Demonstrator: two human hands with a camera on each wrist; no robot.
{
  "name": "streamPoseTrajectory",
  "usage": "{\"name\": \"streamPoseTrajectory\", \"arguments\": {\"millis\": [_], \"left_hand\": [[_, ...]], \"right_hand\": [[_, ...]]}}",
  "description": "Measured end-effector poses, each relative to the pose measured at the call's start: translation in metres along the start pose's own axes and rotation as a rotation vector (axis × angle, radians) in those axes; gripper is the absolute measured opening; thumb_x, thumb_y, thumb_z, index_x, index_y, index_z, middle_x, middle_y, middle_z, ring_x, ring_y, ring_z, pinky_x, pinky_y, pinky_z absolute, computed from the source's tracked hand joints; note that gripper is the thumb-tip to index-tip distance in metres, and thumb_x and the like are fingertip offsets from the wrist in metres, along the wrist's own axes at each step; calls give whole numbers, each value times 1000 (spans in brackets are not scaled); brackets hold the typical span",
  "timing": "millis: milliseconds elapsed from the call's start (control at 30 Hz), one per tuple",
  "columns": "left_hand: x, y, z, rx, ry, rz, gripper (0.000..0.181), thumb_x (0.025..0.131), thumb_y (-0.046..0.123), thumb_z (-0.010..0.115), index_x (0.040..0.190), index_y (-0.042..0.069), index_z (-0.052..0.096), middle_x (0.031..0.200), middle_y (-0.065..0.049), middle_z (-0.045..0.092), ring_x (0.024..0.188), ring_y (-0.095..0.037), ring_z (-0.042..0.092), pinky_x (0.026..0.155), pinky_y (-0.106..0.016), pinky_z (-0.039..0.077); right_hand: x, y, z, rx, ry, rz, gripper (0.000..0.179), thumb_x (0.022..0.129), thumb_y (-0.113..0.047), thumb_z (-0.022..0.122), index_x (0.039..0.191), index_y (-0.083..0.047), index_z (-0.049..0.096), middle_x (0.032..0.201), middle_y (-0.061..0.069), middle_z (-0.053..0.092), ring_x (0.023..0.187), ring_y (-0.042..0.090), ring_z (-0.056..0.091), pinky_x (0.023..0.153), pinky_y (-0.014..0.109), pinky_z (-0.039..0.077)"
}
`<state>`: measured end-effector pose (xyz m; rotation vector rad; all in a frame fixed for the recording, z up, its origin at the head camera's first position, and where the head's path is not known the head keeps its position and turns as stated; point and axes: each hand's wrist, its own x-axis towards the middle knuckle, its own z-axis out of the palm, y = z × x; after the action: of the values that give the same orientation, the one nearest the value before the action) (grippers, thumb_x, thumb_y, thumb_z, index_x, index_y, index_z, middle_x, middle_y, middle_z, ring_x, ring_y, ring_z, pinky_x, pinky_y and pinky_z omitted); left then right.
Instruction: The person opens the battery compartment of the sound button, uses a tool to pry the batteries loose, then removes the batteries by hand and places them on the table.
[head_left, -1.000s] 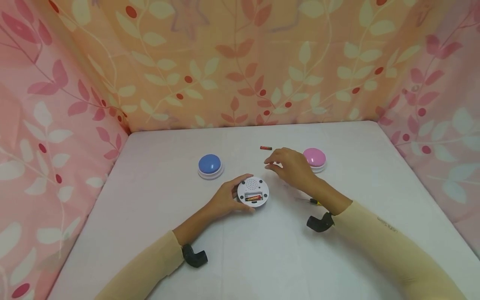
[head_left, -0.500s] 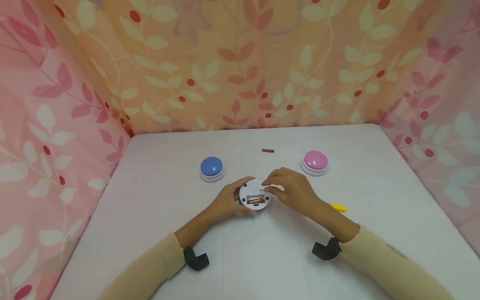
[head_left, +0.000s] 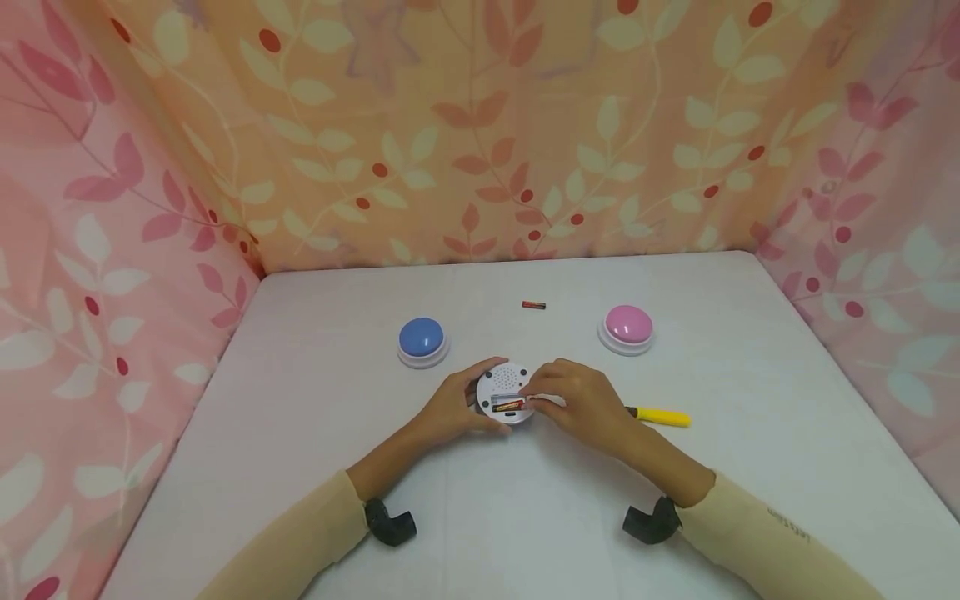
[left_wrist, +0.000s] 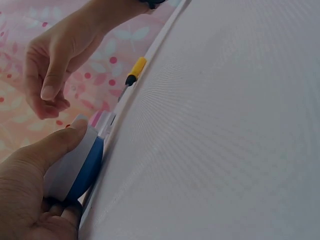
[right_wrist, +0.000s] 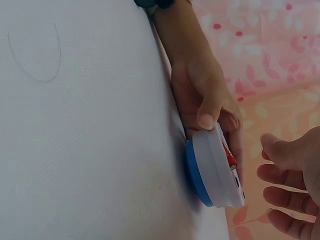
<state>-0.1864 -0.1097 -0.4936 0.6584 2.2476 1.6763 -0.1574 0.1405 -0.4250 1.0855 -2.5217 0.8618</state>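
My left hand [head_left: 453,404] grips a round white buzzer [head_left: 504,380] by its side, thumb at the near edge. Its underside, with speaker holes and an uncovered battery compartment, faces up; the blue dome [left_wrist: 89,170] points down. One red-and-black battery [head_left: 508,407] lies in the compartment, and in the right wrist view its red end [right_wrist: 231,160] stands out above the base. The fingertips of my right hand [head_left: 581,404] are right at the battery's right end in the head view. Both wrist views show that hand's fingers loosely bent, apart from the buzzer, with nothing seen between them.
A blue buzzer [head_left: 422,337] stands back left and a pink buzzer [head_left: 628,325] back right on the white table [head_left: 330,325]. Between them, farther back, lies a loose battery [head_left: 534,305]. A yellow-handled screwdriver [head_left: 663,417] lies beyond my right wrist. Patterned curtains [head_left: 480,125] surround the table.
My right hand has come from beside the pink buzzer, leftward and nearer, to the battery compartment. The screwdriver's yellow handle now shows past my arm. My left hand keeps its hold on the buzzer.
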Motion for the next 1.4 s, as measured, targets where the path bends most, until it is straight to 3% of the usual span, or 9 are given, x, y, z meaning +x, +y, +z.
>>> {"name": "streamPoseTrajectory", "arguments": {"millis": [433, 733, 1000, 1400], "left_hand": [[0, 1, 2, -5, 8, -14, 101, 64, 21, 98, 150, 35, 47, 151, 9, 48, 137, -10, 48, 109, -27, 42], [0, 0, 2, -6, 8, -13, 104, 65, 22, 98, 154, 26, 44, 153, 7, 46, 137, -14, 49, 108, -25, 43], [0, -1, 0, -11, 5, -12, 102, 65, 21, 98, 151, 35, 46, 153, 6, 46, 137, -14, 49, 109, -26, 43], [1, 2, 1, -40, -5, 5, 104, 64, 15, 98, 153, 25, 46, 154, 3, 46, 139, -17, 47, 108, -25, 42]], "right_hand": [[-3, 5, 3, -4, -10, -11, 27, 77, -16, 90, 103, -14, 82, 95, -5, 70, 91, 11, 65, 76, 27, 58], [-3, 10, 15, -6, -35, -12, 23, 81, -18, 88, 103, -15, 82, 97, -5, 69, 91, 12, 65, 77, 28, 58], [-4, 10, 22, -39, -28, -11, 21, 83, -19, 86, 103, -15, 82, 98, -6, 66, 90, 11, 63, 76, 26, 57], [-4, 8, 24, -68, -3, -11, 17, 81, -14, 86, 98, -14, 82, 95, -6, 66, 89, 10, 63, 79, 28, 57]]}}
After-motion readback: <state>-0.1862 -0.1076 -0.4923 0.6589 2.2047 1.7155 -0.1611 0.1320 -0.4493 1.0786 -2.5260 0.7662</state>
